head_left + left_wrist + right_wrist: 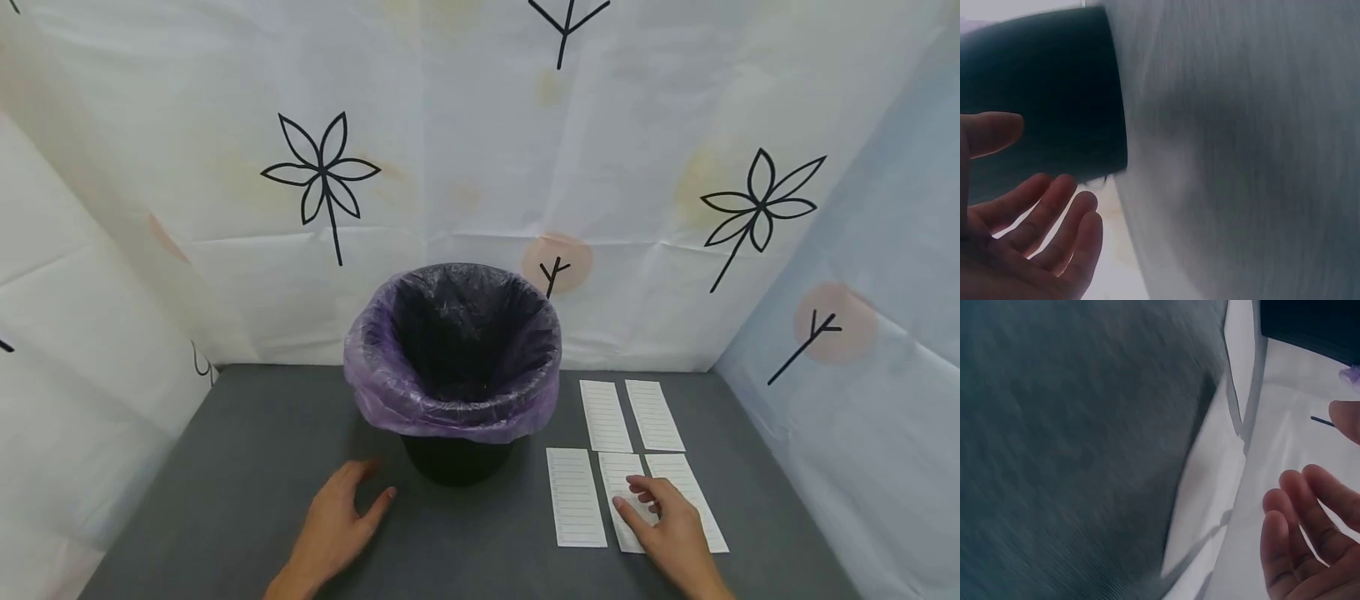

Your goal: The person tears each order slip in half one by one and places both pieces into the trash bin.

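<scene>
A dark bin (453, 462) with a purple bag (450, 417) folded over its rim stands at the middle back of the table. To its front left my left hand (333, 521) is held with thumb and fingers apart, nothing between them; the left wrist view shows the fingers (1075, 231) beside the bin's dark side (1054, 94). Over the lined white paper slips at the right, my right hand (675, 529) hovers with bent, spread fingers and holds nothing. It partly covers the front middle slip (618, 475). In the right wrist view, a slip (1207, 469) lies below the fingers (1300, 512).
Several slips lie in two rows: a back left slip (606, 417), a back right slip (655, 415), a front left slip (576, 500) and a front right slip (701, 504). White patterned cloth (465, 183) hangs behind and beside the dark grey table (247, 442).
</scene>
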Demonstrator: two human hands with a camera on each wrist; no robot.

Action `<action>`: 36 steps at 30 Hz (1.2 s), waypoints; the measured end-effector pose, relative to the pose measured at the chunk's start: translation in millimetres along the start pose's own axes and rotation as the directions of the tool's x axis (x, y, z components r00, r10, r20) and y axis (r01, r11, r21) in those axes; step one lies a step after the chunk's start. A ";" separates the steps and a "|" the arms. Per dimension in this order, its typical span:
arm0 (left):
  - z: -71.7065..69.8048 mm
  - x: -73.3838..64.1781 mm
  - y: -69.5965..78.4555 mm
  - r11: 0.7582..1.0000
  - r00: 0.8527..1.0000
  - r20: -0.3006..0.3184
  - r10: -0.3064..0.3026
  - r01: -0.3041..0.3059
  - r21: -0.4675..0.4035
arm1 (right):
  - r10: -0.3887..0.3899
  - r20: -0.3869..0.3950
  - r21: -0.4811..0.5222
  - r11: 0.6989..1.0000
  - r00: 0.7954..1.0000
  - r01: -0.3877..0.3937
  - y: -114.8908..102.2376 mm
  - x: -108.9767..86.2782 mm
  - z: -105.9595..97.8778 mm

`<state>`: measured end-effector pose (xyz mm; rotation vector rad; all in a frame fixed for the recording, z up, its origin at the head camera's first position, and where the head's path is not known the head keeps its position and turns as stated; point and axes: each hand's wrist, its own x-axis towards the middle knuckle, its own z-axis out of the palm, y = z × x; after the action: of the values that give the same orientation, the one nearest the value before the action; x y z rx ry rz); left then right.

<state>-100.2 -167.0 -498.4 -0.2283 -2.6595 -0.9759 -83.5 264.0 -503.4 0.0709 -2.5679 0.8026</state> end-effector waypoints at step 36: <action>152.2 16.1 130.2 0.988 0.927 0.342 0.153 -0.151 -0.032 | 0.157 0.254 -0.076 0.987 0.954 -0.142 -19.7 -9.2 23.9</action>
<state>-116.9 31.5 -524.7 -0.6533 -2.8930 -0.9673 -81.3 233.7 -514.4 -0.0400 -2.8702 0.8212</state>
